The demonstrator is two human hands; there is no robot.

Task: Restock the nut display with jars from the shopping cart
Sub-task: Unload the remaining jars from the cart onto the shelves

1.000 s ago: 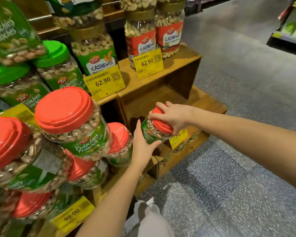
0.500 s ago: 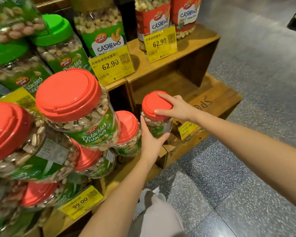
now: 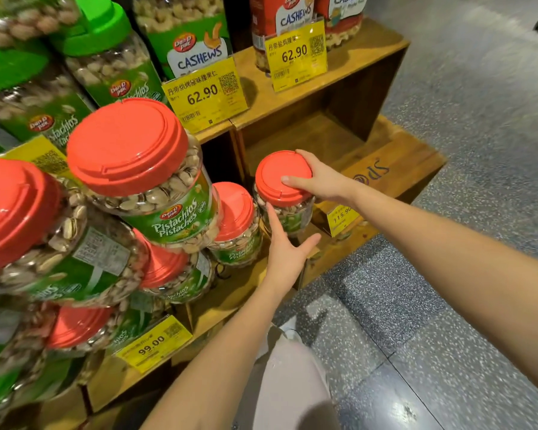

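Your right hand (image 3: 320, 181) gripped the red lid (image 3: 277, 178) from above, thumb across the top, fingers curled over the far rim. Your left hand (image 3: 288, 252) was open, its straight fingers touching the side of the pistachio jar (image 3: 289, 212). The jar had been tilted a second earlier and now stood upright on the low wooden display (image 3: 410, 156), just beside a neighbouring jar (image 3: 235, 218). It looked nearly placed.

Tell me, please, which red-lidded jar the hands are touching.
The rightmost jar, beside the 115.90 tag: right hand holds its lid, left hand touches its side.
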